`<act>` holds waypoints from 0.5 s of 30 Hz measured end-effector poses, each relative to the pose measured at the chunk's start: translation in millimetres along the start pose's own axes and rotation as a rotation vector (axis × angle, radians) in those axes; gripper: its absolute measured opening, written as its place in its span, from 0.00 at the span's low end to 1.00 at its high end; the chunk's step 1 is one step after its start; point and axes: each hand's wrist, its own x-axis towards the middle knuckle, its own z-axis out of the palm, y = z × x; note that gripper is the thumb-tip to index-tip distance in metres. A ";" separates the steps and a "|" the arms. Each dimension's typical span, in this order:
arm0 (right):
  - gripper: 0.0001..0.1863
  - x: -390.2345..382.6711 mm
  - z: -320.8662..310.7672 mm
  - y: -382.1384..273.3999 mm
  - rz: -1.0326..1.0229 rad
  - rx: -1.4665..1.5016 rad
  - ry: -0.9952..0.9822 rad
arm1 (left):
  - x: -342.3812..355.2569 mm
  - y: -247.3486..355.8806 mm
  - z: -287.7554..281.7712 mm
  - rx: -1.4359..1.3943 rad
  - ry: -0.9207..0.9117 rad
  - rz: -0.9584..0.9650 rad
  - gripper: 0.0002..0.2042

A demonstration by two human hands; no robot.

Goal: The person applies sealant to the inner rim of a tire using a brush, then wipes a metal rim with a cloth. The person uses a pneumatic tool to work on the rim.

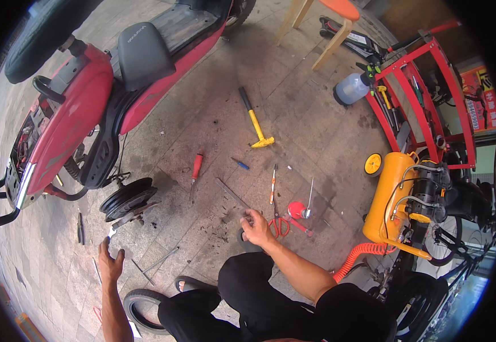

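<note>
Wheel (124, 198) with black rim and no tyre on it is at the left part of the paved floor (316, 142), close under the red scooter (97, 77). At its lower side, a pale metal wrench (112, 232) meets the fingers of the left hand (111, 265); the thumb stands apart, and I cannot tell if the wrench is really gripped. The right hand (255, 229) has bent fingers at the near end of a flat metal bar (231, 192), but whether it grasps this bar I also cannot tell. Between the hands, a thin rod (160, 257) lies slantwise; a loose tyre (129, 308) lies toward the near edge of the floor, just beside the person's leg. Beyond the right hand there are red-handled scissors (278, 227), a red round can (296, 210), a red screwdriver (197, 167) and a yellow hammer (253, 118). Pliers (80, 229) lie toward the left edge. Along the right edge stand an orange compressor (387, 196) and a red cart (407, 58).
</note>
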 end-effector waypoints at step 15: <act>0.18 -225.0 -187.3 -136.7 0.291 -0.397 0.073 | -243.9 193.0 -132.0 -0.450 -0.338 -0.977 0.31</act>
